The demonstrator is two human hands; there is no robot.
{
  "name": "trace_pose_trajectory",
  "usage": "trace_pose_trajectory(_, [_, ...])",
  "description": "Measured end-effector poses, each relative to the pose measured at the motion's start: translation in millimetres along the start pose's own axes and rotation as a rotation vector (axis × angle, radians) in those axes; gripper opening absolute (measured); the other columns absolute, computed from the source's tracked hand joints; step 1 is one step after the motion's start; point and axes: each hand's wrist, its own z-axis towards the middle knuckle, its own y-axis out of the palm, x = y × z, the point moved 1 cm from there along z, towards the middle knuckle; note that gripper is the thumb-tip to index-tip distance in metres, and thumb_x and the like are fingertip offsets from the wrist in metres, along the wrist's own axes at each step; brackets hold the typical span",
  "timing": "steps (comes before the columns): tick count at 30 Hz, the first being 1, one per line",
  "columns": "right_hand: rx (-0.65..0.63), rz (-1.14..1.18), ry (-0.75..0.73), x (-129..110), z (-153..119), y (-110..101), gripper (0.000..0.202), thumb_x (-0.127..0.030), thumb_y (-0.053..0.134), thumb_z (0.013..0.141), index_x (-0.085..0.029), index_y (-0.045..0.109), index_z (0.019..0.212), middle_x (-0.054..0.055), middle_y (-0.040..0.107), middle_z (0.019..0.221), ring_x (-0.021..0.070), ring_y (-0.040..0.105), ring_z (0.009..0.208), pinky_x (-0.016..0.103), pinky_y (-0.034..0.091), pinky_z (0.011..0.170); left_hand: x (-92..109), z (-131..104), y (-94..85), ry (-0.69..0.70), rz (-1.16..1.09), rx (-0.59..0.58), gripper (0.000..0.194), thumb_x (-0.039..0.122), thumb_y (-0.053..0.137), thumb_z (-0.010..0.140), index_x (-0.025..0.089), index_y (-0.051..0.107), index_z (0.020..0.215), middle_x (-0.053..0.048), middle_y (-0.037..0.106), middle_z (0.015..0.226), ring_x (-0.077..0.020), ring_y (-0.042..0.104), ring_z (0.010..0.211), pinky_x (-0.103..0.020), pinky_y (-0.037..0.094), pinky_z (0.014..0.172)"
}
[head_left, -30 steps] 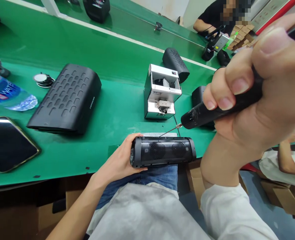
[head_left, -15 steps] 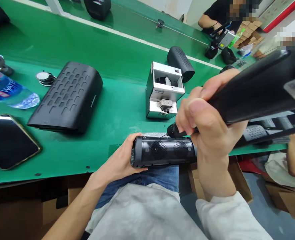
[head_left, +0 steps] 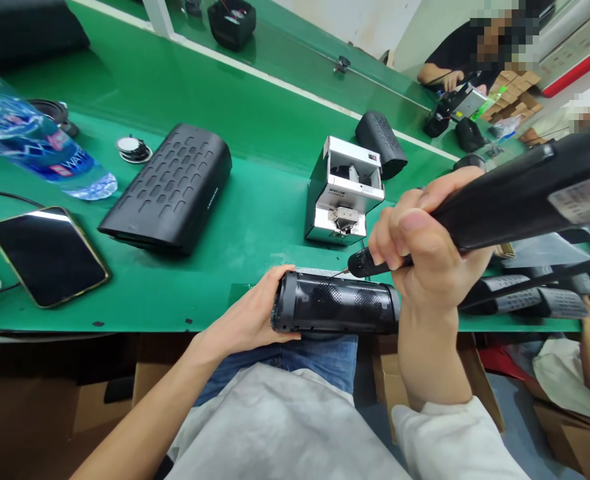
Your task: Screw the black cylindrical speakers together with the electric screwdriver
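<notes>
At the front edge of the green bench lies a black speaker body (head_left: 342,303) with two perforated round areas. My left hand (head_left: 259,310) is closed around its left end, thumb below and fingers on the far side. In my right hand (head_left: 429,233) is a black electric screwdriver (head_left: 515,193), its grip rising to the upper right. The driver's thin bit points left and down at the speaker's far side; whether it touches a screw I cannot tell. Behind the speaker stands a white and black screw feeder (head_left: 347,193) with a metal outlet at its front.
A black dimpled speaker (head_left: 169,187), a phone (head_left: 49,257), a water bottle (head_left: 45,143) and a small round driver part (head_left: 133,148) are on the left. Another dimpled speaker (head_left: 381,143) is behind the feeder. Co-workers sit across and to the right, near more housings (head_left: 515,293).
The whole view has shifted, so bench items appear further right. My left hand keeps its hold on the speaker, and the screwdriver stays in my right hand at its far side.
</notes>
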Motion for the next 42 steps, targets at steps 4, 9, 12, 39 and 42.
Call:
trace_pose_trajectory(4, [-0.068, 0.000, 0.031, -12.2, 11.8, -7.2, 0.020, -0.018, 0.094, 0.084, -0.029, 0.082, 0.097, -0.009, 0.053, 0.056, 0.0125, 0.040, 0.032, 0.029, 0.039, 0.029, 0.1, -0.8, 0.3, 0.021, 0.021, 0.014, 0.115, 0.032, 0.102, 0.081, 0.031, 0.031, 0.171, -0.020, 0.055, 0.167, -0.0450, 0.064, 0.153, -0.061, 0.059, 0.124])
trace_pose_trajectory(9, [0.240, 0.002, -0.256, -41.2, 48.4, -12.7, 0.017, -0.023, 0.083, 0.080, -0.029, 0.084, 0.096, -0.010, 0.033, 0.059, 0.0103, 0.023, 0.037, 0.031, 0.022, 0.030, -2.5, -1.1, 1.3, 0.038, 0.055, 0.013, 0.117, 0.031, 0.102, 0.081, 0.032, 0.028, 0.171, -0.020, 0.053, 0.170, -0.0456, 0.062, 0.156, -0.062, 0.058, 0.125])
trace_pose_trajectory(12, [0.361, -0.101, -0.366, -31.1, 69.2, -12.6, 0.010, -0.025, 0.075, 0.086, -0.032, 0.069, 0.082, -0.008, 0.035, 0.061, 0.0139, 0.031, 0.043, 0.034, 0.025, 0.038, -4.7, -1.3, 2.3, 0.026, 0.067, 0.015, 0.116, 0.034, 0.102, 0.082, 0.032, 0.028, 0.170, -0.020, 0.054, 0.168, -0.0458, 0.062, 0.156, -0.063, 0.058, 0.126])
trace_pose_trajectory(39, [0.246, -0.257, -0.173, -43.3, 54.6, -30.9, 0.018, -0.026, 0.076, 0.094, -0.027, 0.061, 0.084, -0.007, 0.038, 0.065, 0.0134, 0.034, 0.045, 0.033, 0.028, 0.039, -6.3, -2.2, 0.9, -0.045, 0.130, -0.003, 0.109, 0.049, 0.095, 0.085, 0.032, 0.028, 0.169, -0.019, 0.057, 0.164, -0.0427, 0.073, 0.141, -0.058, 0.064, 0.116])
trace_pose_trajectory(42, [0.265, -0.189, -0.091, -59.1, 48.0, -45.0, 0.010, -0.023, 0.075, 0.091, -0.026, 0.067, 0.086, -0.007, 0.037, 0.062, 0.0126, 0.027, 0.043, 0.033, 0.024, 0.037, -6.8, -2.5, 0.5, -0.039, 0.131, 0.014, 0.106, 0.052, 0.094, 0.086, 0.032, 0.030, 0.168, -0.018, 0.058, 0.164, -0.0426, 0.074, 0.139, -0.056, 0.065, 0.113])
